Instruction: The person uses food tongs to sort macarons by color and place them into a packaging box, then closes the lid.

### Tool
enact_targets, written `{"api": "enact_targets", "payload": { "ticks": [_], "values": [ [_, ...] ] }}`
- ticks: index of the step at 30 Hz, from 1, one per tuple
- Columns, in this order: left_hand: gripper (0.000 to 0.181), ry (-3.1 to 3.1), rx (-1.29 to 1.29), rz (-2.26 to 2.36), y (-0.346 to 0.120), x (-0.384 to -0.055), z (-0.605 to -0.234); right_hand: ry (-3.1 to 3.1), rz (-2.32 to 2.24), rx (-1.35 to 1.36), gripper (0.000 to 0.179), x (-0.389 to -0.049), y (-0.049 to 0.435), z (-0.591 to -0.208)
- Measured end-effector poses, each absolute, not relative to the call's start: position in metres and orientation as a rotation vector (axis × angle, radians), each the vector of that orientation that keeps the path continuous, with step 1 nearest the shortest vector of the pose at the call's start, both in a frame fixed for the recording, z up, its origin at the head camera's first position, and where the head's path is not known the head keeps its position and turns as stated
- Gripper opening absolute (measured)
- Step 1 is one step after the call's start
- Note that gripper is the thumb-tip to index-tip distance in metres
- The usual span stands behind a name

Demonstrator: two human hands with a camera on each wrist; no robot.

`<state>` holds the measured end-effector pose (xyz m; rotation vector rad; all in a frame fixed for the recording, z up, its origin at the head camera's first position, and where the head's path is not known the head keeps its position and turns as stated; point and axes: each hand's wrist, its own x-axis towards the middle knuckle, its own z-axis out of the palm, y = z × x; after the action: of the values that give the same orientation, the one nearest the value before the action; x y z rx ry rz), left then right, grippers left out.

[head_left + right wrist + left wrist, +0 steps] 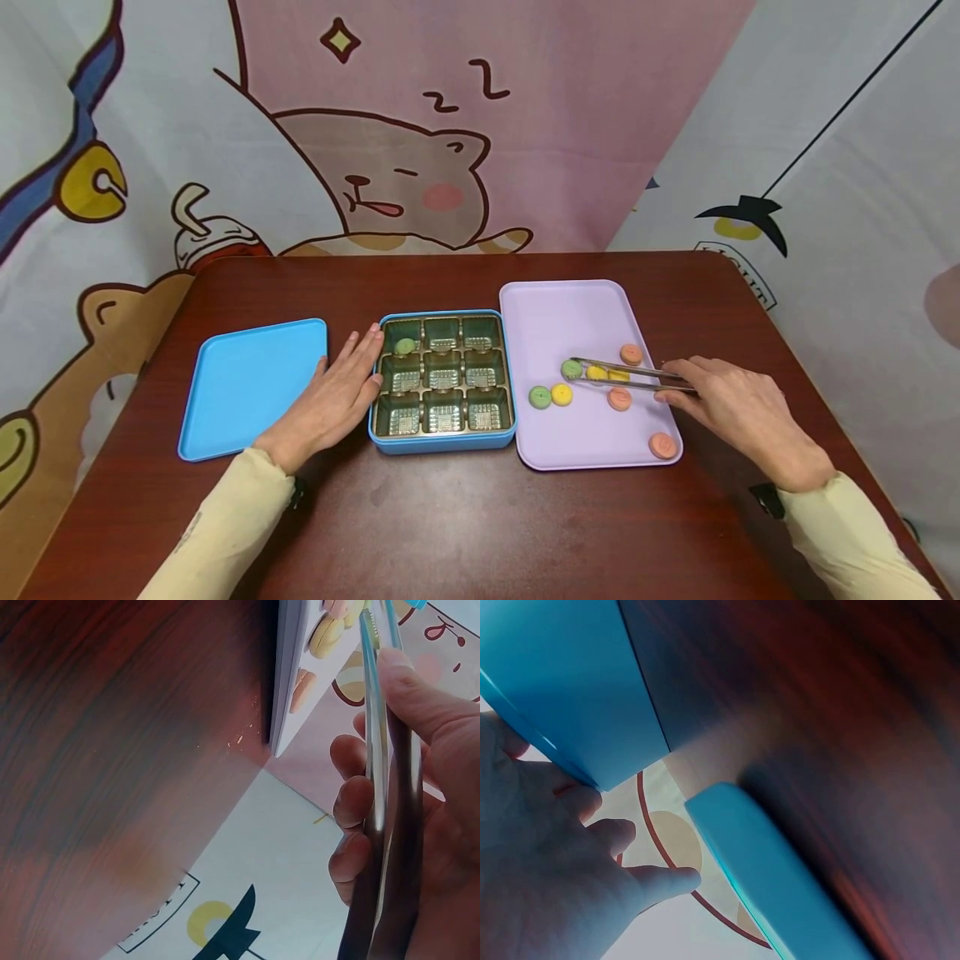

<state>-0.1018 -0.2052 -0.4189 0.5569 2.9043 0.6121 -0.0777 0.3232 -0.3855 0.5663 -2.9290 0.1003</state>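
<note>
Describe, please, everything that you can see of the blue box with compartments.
The blue box is shallow, round-cornered and lidless, lying flat on the brown table, just left of the lilac tray; whether these two touch is unclear. Inside, a shiny, gold-toned, plastic-looking insert forms nine compartments, three by three. One green macaron sits in the far-left compartment; the other eight are empty. The left hand touches its left side.

grn macs [540, 397] x3 | ylw [562, 395] x3 | orng [662, 446] x3 | tongs [405, 787] x1 | box [446, 444] x1 | tray [555, 325] x1 | lid [251, 387] x1
</note>
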Motion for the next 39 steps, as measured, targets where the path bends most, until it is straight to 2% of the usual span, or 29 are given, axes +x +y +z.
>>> {"api": "enact_targets", "payload": {
  "ticks": [10, 16, 21, 28, 33, 37, 39],
  "values": [
    [0.063, 2.905, 0.540, 0.617, -0.206, -0.100, -0.417, -2.857, 0.129, 0.602, 0.050, -0.077, 0.320, -0.380],
    [0.063, 2.914, 0.542, 0.613, -0.206, -0.100, -0.418, -2.776, 0.167, 0.648, 0.080, -0.079, 0.314, -0.374],
    [0.063, 2.916, 0.549, 0.617, -0.206, -0.101, -0.419, -2.734, 0.154, 0.681, 0.046, -0.081, 0.303, -0.365],
    [0.063, 2.913, 0.554, 0.607, -0.205, -0.102, -0.418, -2.706, 0.184, 0.729, 0.047, -0.083, 0.284, -0.358],
    [0.063, 2.905, 0.554, 0.607, -0.203, -0.102, -0.417, -2.686, 0.240, 0.760, 0.059, -0.086, 0.268, -0.355],
    [0.063, 2.906, 0.558, 0.615, -0.204, -0.102, -0.418, -2.679, 0.257, 0.798, 0.040, -0.090, 0.253, -0.354],
    [0.063, 2.905, 0.557, 0.616, -0.204, -0.101, -0.418, -2.678, 0.259, 0.823, 0.039, -0.093, 0.245, -0.352]
  ]
}}
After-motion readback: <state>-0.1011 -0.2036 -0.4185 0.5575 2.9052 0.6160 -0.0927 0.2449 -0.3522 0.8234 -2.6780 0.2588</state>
